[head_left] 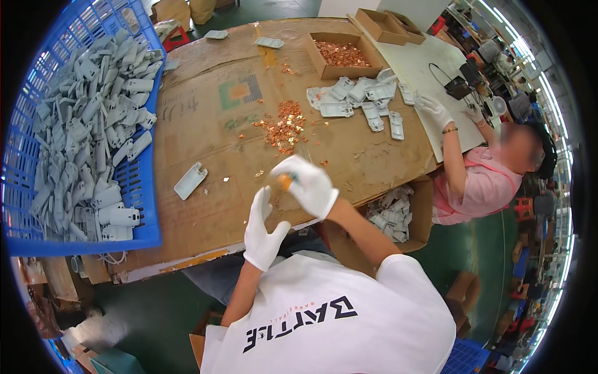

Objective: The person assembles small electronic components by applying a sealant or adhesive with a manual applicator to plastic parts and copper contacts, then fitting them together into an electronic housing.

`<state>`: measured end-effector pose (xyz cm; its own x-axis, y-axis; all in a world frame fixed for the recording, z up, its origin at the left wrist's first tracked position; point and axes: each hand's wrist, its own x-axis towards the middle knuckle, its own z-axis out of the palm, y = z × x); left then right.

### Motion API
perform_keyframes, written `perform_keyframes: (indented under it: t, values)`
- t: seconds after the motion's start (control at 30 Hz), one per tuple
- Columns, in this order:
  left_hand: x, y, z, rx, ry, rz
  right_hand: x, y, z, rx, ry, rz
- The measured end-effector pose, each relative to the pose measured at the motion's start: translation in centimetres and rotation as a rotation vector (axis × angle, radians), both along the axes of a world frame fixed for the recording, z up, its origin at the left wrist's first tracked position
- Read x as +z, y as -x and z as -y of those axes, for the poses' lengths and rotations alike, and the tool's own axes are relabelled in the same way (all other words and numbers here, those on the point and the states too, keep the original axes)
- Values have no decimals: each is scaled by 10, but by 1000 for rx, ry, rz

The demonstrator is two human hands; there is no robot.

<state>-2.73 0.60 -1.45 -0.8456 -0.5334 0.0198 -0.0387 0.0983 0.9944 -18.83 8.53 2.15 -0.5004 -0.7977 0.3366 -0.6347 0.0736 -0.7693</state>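
Note:
My left hand (264, 232), in a white glove, is at the table's near edge with thumb and fingers apart and nothing visible between them. Just to its upper right, my gloved right hand (309, 188) is closed on a small orange and green thing (286, 181), mostly hidden by the fingers. Beyond the hands lies a loose pile of small copper-coloured metal pieces (285, 128). A light grey plastic shell (190, 181) rests alone on the cardboard to the left. More grey plastic shells (358, 92) are heaped at the far right.
A blue crate (156, 212) full of grey shells stands at left. At the back, a cardboard box (314, 59) holds copper pieces. An open carton (423, 215) with pale parts is below the right edge. A gloved co-worker (479, 177) sits at the right.

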Motion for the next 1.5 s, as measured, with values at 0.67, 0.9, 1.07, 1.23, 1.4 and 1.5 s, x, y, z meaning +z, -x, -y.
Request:
perform_keyframes:
  t: [0.67, 0.9, 1.07, 1.23, 1.4, 1.5]
  values:
    - [25, 2, 168, 796, 872, 288, -16, 57, -7, -584, -129, -349]
    - [3, 31, 292, 770, 1277, 840, -28, 151, -25, -707, -561, -175]
    - [-11, 28, 294, 799, 1266, 450, -31, 137, -19, -661, -587, -128]
    - [-12, 26, 247, 495, 1145, 103, -33, 127, 1, -568, -617, -44]
    - [-38, 25, 218, 259, 925, 103, -37, 124, 16, -490, -682, -230]
    - [-31, 29, 226, 455, 934, 198, -34, 122, 18, -448, -707, -412]
